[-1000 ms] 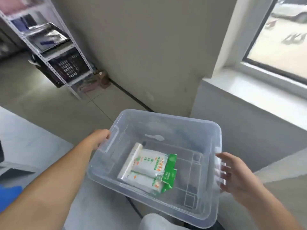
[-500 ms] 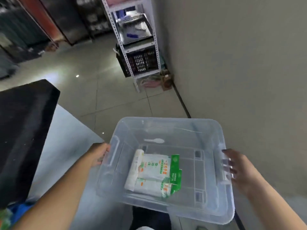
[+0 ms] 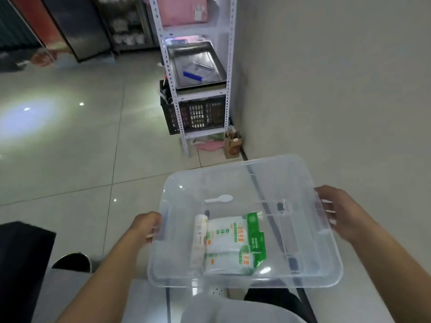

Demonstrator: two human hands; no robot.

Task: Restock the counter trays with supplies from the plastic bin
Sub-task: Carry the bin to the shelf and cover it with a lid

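I carry a clear plastic bin (image 3: pixel 310 271) in front of me, above the tiled floor. My left hand (image 3: pixel 145 226) grips its left handle and my right hand (image 3: pixel 338 210) grips its right handle, fingers curled under the rim. Inside the bin lie white and green supply packets (image 3: pixel 233 243), stacked at the middle, with a rolled white pack along their left side. A small white plastic spoon (image 3: pixel 220 198) lies near the bin's far wall.
A white metal shelf rack (image 3: pixel 198 73) stands ahead against the right wall, holding a metal tray, a black crate and pink items. A brown paper bag (image 3: pixel 233 144) sits at its foot. A dark counter edge (image 3: pixel 21 264) is at lower left.
The view has swung left, away from the window and wall toward the open floor and shelf rack. Both hands keep their hold on the bin, which now sits further right in view.
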